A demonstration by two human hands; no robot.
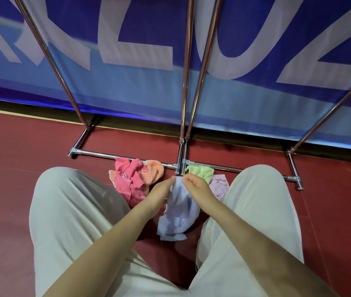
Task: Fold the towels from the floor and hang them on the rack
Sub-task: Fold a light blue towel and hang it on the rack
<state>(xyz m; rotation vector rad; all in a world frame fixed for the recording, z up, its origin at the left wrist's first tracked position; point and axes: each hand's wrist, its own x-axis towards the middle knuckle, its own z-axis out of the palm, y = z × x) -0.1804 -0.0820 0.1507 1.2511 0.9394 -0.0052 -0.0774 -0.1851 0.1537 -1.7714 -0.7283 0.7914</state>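
Observation:
A pale blue towel (pixel 177 213) hangs crumpled between my knees. My left hand (pixel 160 189) and my right hand (pixel 198 185) each pinch its top edge, close together. On the red floor beyond lie a pink towel (pixel 127 181), an orange towel (pixel 154 171), a light green towel (pixel 201 171) and a pale pink towel (pixel 218 186). The chrome rack (pixel 184 86) stands just behind them; its base bar (pixel 97 153) runs along the floor and its upright poles rise out of view.
My knees in light trousers (pixel 67 211) flank the blue towel on both sides. A blue banner with large white letters (pixel 140 39) covers the wall behind the rack. Red floor (pixel 9 157) stretches to the left and right.

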